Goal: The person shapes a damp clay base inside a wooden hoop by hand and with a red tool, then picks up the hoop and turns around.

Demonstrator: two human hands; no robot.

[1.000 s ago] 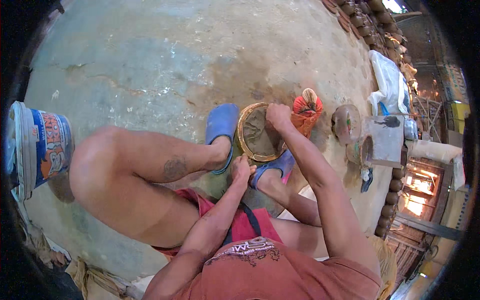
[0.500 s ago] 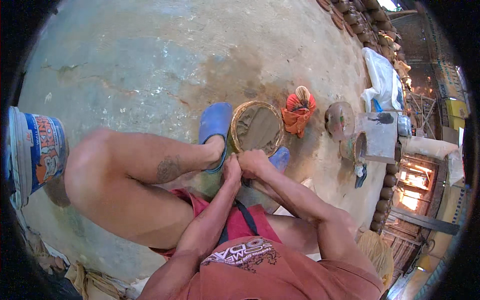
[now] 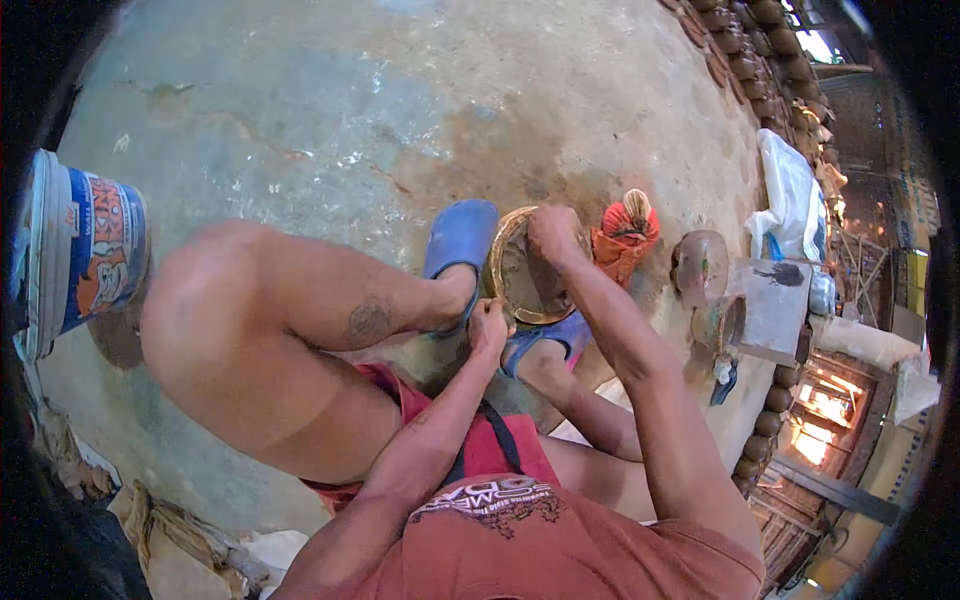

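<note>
Head view: left hand [image 3: 489, 327] curls beside and right hand [image 3: 554, 236] over the round bowl [image 3: 496, 264], what the hands hold unclear.

Floor [image 3: 290, 90] is grey-green, scuffed, with a brown stain [image 3: 490, 150] near the middle. Round basin [image 3: 496, 268] stands on it, red cloth bundle [image 3: 622, 256] just beside; white-and-blue bucket [image 3: 95, 250] sits far left.

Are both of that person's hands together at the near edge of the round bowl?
No, the left hand is by the near edge of the round bowl, while the right hand is over its far side.
</note>
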